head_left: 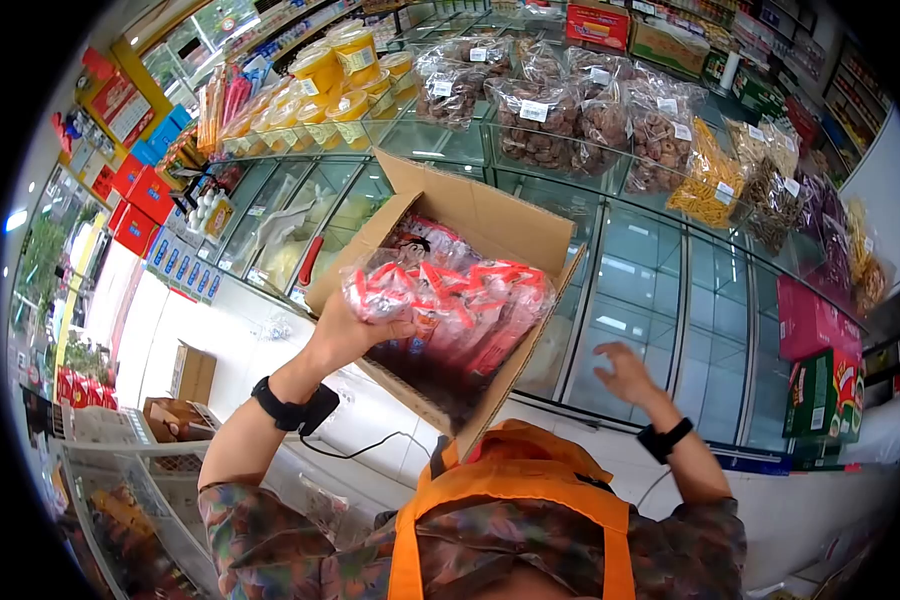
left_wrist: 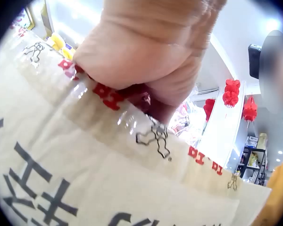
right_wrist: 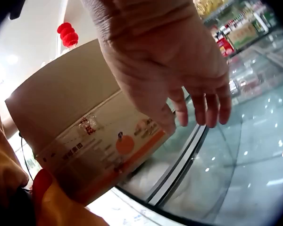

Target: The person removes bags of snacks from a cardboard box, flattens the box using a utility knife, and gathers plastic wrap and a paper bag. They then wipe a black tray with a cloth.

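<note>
Orange apron (head_left: 510, 482) closest, bottom centre, right up against the open cardboard carton (head_left: 495, 212) mid-frame. Clear bag of red-edged packets (head_left: 450, 295) sits in the carton's mouth, more packs under it. Left hand (head_left: 346, 338) grips the bag's left end, thumb across the near side; other fingertips hidden. Right hand (head_left: 628, 374) is free right of centre, fingers apart and slightly bent, over the glass display counter (head_left: 625, 295).

My take: bag looks slack, one-ended hold may sag or tear. Get the right hand under the far end, lift straight, keep film off the flaps.

In the way: raised carton flaps; glass shelf above with yellow-lidded tubs (head_left: 354, 104) upper left and bagged dried mushrooms (head_left: 545, 125) top centre. Red-handled tool (head_left: 311, 261) just left of carton. Black cable (head_left: 360, 453) lower left, could snag.
</note>
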Available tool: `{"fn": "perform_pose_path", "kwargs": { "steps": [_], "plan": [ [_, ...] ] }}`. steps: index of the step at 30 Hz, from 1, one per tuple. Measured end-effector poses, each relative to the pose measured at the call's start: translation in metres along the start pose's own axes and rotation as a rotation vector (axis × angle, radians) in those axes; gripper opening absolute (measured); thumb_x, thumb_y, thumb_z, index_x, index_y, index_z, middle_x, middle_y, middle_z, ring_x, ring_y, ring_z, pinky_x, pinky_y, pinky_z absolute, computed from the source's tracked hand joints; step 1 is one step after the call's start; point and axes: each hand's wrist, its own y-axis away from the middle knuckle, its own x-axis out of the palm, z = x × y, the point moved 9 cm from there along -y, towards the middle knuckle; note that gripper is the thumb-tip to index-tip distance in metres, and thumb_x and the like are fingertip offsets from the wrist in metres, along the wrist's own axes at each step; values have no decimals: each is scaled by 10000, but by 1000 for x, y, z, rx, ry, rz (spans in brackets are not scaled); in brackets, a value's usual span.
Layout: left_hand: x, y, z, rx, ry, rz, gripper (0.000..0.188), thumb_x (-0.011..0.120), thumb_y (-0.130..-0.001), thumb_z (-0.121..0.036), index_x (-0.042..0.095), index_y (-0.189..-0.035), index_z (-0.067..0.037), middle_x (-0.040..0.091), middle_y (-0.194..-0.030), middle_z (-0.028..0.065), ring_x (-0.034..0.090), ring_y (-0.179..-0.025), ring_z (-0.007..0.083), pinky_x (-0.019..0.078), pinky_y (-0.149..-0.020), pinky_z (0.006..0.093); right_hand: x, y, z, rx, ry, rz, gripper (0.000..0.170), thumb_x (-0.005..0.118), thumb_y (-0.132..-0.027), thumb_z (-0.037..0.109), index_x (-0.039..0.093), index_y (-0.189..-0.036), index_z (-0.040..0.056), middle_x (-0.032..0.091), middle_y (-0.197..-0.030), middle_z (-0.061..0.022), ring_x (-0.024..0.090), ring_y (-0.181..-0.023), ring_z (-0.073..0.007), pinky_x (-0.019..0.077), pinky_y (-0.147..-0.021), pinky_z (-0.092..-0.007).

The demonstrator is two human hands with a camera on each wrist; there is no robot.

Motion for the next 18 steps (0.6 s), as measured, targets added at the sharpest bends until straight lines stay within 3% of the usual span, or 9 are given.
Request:
{"fn": "perform_pose_path", "kwargs": {
  "steps": [2,5,7,8,9,11,15,16,18],
  "plan": [
    [-12,9,-1,48,-60,-152,197,732,-794,-71,672,-977,-30,692,-902,37,626,-847,110,500,-763,294,25,-4,6,-46,57,52,389,628,-862,198,561,-1211,39,530,-1268,-214,482,-1191,-389,396,-1015,-420],
    [-21,8,16,-42,150,-312,178,732,-773,-35,671,-939,-18,687,-899,39,623,-820,111,498,-733,281,15,10,-13,-55,84,134,394,621,-864,193,556,-1216,29,539,-1251,-222,472,-1205,-380,391,-1015,-420],
    [-35,1,41,-189,233,-299,306,719,-762,7,625,-1054,11,672,-974,57,631,-885,151,496,-808,293,1,10,-23,-40,49,143,390,621,-864,192,559,-1209,21,554,-1229,-222,504,-1170,-374,416,-988,-414],
    [-50,-3,53,-153,256,-443,199,726,-756,-3,667,-946,-18,682,-880,35,623,-765,127,496,-735,270,-5,10,-27,-32,29,150,388,620,-864,191,560,-1205,16,562,-1219,-221,521,-1153,-371,429,-974,-412],
    [-62,-11,66,-129,302,-476,184,710,-773,-6,662,-950,-14,680,-865,41,627,-751,139,509,-721,283,-12,9,-29,-29,-10,130,381,621,-866,194,565,-1196,13,568,-1208,-219,542,-1123,-369,442,-955,-410],
    [-79,-24,87,-285,334,-514,201,704,-782,-16,658,-977,-17,679,-877,52,636,-748,152,525,-689,303,-26,10,-33,-16,-87,89,367,623,-869,198,574,-1178,5,582,-1187,-214,584,-1061,-364,469,-916,-406],
    [-90,-59,112,-400,199,-264,293,714,-784,-48,643,-1068,-34,680,-920,52,643,-734,154,533,-634,322,-73,17,-3,-9,-119,-76,318,610,-893,182,593,-1167,21,621,-1119,-176,632,-948,-283,502,-811,-363],
    [-86,-65,99,-376,68,-214,223,752,-781,-208,689,-903,-32,684,-780,54,642,-667,154,527,-612,313,-84,17,5,-14,-135,-122,310,607,-897,180,596,-1164,22,624,-1114,-170,632,-949,-282,501,-811,-363],
    [-91,-78,50,-429,-585,-14,307,755,-762,-329,686,-754,-29,659,-663,68,645,-621,163,520,-588,309,-105,14,22,-21,-159,-190,295,603,-902,173,599,-1156,24,625,-1103,-165,629,-956,-282,497,-816,-361]
  ]
}}
